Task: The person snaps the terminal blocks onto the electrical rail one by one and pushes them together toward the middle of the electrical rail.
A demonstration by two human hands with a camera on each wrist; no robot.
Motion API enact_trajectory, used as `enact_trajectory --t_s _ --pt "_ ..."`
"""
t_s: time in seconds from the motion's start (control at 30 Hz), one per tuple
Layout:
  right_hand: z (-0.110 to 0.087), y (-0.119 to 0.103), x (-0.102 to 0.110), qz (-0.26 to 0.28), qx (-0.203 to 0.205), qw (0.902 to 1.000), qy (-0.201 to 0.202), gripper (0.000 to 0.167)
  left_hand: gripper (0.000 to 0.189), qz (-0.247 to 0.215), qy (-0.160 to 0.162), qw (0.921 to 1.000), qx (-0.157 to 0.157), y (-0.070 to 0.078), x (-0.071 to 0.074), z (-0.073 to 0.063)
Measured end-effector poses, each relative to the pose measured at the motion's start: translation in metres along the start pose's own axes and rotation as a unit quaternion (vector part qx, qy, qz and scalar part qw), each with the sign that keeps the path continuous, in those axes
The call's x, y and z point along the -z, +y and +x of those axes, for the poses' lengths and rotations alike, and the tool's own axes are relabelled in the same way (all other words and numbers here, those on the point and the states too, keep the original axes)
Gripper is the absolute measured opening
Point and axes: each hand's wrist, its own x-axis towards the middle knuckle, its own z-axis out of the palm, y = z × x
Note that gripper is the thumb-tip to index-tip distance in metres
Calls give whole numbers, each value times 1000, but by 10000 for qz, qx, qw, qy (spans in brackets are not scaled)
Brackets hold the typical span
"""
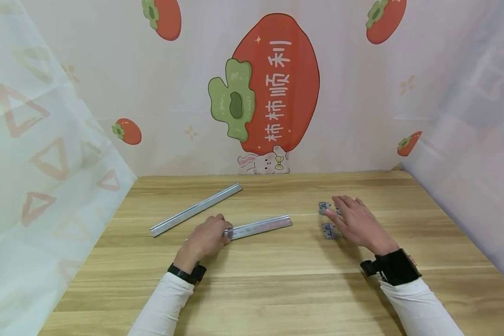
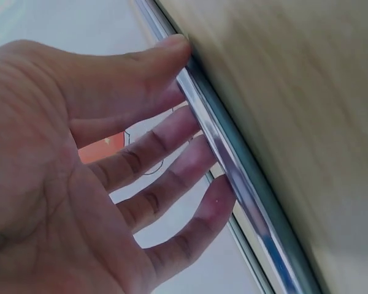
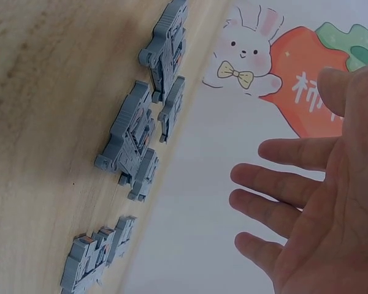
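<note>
On the wood-grain table (image 1: 277, 289), left fingers (image 2: 199, 217) pinch a metal rail (image 1: 260, 227) while right fingers (image 3: 276, 184) spread near grey blocks (image 3: 129, 131).

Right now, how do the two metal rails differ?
The farther metal rail lies untouched; the nearer metal rail is in the grip of the left hand. In the head view, the farther rail slants more steeply, while the nearer rail runs closer to level. Both are long, straight and silvery.

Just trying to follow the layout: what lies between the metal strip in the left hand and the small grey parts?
In the head view, only bare wooden tabletop shows between the metal strip and the small grey parts.
</note>
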Motion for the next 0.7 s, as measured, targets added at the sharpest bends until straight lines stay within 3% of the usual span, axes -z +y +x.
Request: enact_trajectory --t_s 0.2,0.7 --pt "-1 2 2 -51 -31 10000 -58 57 6 -46 -69 9998 -179 3 -1 0" --pt "-2 8 4 -12 -52 9998 -199 51 13 -137 -303 9976 -605 11 -1 -2"
